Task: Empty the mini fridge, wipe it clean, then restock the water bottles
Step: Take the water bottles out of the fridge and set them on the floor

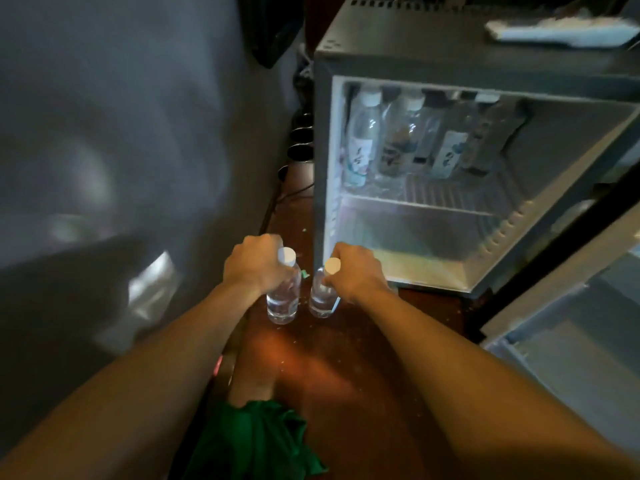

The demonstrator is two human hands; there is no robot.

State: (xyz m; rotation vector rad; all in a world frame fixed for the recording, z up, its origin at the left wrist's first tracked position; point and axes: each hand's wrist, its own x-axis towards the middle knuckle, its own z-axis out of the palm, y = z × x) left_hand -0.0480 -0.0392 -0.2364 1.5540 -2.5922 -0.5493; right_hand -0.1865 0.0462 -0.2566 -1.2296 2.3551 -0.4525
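Bottles upright, paired before the open mini fridge [322,133], low over the floor. Left hand [256,265] wraps the left water bottle [283,301] and right hand [356,271] the right water bottle [321,301], each just under the cap, probably for carrying two at once. Shelf bottles [363,140] stand inside.

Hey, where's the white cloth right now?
In the upper right of the head view, the white cloth lies on top of the mini fridge, toward its right side, above the open compartment.
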